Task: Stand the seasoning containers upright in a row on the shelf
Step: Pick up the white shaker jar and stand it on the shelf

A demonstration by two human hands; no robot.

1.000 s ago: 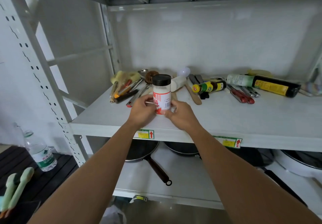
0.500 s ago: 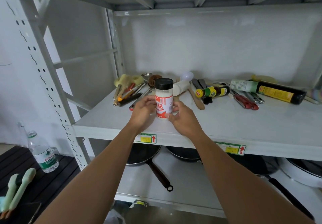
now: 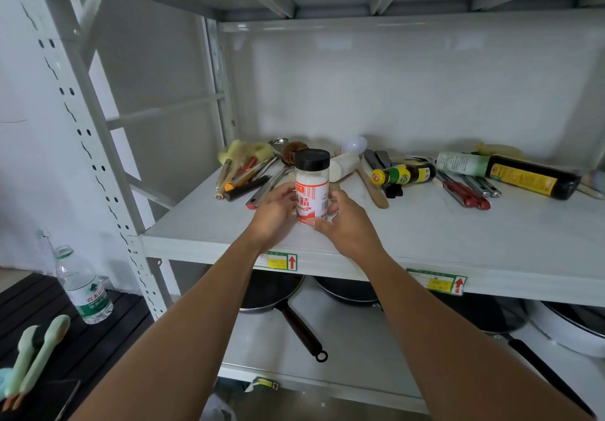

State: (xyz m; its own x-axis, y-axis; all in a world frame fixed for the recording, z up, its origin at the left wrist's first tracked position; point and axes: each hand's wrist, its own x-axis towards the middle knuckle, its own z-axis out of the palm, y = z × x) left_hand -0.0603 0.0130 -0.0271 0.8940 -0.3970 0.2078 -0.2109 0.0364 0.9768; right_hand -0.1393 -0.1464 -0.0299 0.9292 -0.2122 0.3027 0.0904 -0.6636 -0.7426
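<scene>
A clear seasoning jar (image 3: 311,185) with a black lid and a red-and-white label stands upright near the front of the white shelf (image 3: 425,244). My left hand (image 3: 273,214) grips its left side and my right hand (image 3: 348,224) wraps its base from the right. Behind it a small white jar (image 3: 343,166) lies on its side. To the right lie a small dark bottle with a yellow cap (image 3: 404,174) and a large dark sauce bottle (image 3: 510,174), both on their sides.
Utensils and a scrub brush (image 3: 248,172) are piled at the shelf's back left; a wooden spatula (image 3: 373,186) and red-handled tools (image 3: 465,193) lie between the bottles. Pans (image 3: 278,293) sit on the lower shelf. A water bottle (image 3: 83,285) stands at the left on a dark surface.
The jar stays upright between both hands. My fingers have shifted a little up and around it, and my view has tilted slightly.
</scene>
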